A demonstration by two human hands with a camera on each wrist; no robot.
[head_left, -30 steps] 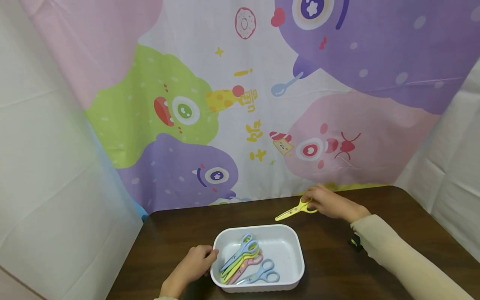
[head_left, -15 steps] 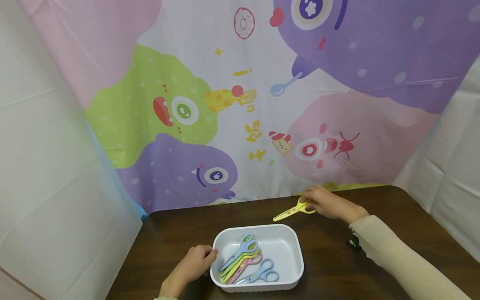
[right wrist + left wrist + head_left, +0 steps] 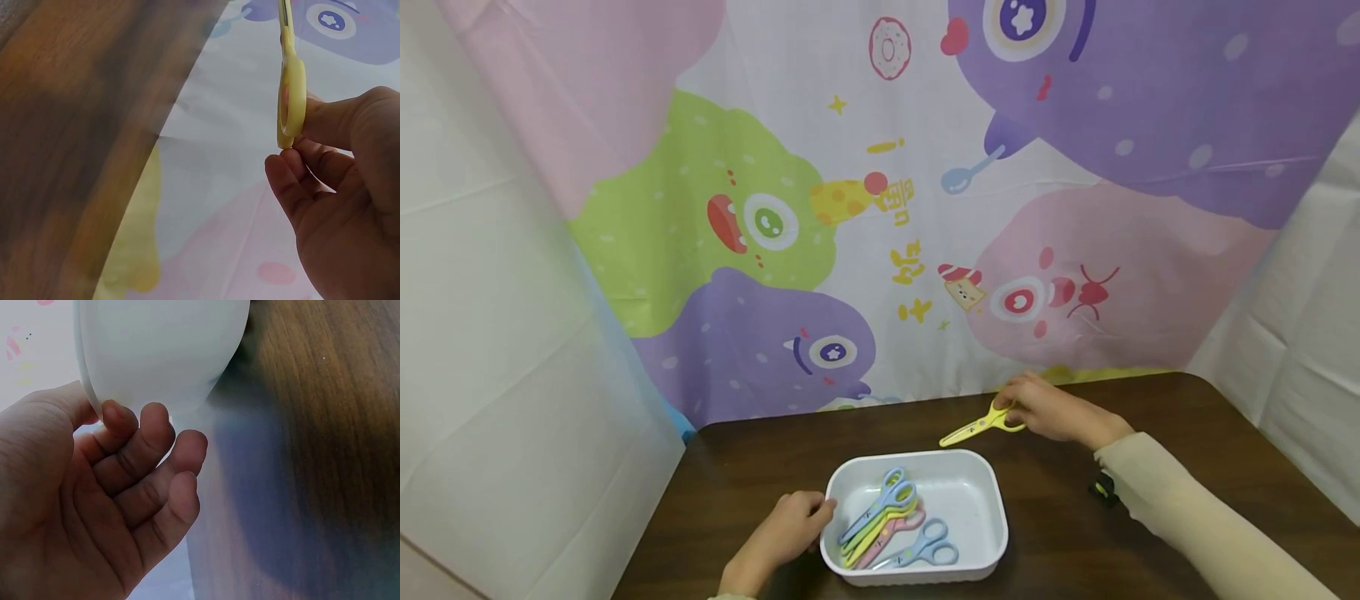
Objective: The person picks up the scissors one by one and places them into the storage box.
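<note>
Yellow scissors (image 3: pixel 977 427) hang from my right hand (image 3: pixel 1051 408), which pinches them by one handle loop. Their blades point left and down, close over the tray's back rim. In the right wrist view, the thumb and fingers meet on the yellow loop (image 3: pixel 294 100). My left hand (image 3: pixel 790 527) grips the left rim of a white plastic tray (image 3: pixel 988 508), thumb on one side and curled fingertips (image 3: pixel 155 415) on the other. Inside the tray, blue scissors (image 3: pixel 880 508) lie over yellow-green ones (image 3: pixel 872 533) and pink ones (image 3: pixel 891 533). Another blue pair (image 3: pixel 925 546) lies nearer the front.
The tray stands on a dark brown wooden table (image 3: pixel 760 458). Behind it hangs a cloth printed with cartoon monsters (image 3: pixel 820 275), with white cloth at both sides. A small black object (image 3: pixel 1103 490) shows by the right sleeve (image 3: pixel 1187 500).
My right hand has shifted slightly left and down with the yellow scissors, bringing their tips nearer the tray. My left hand and the tray have stayed in place.
</note>
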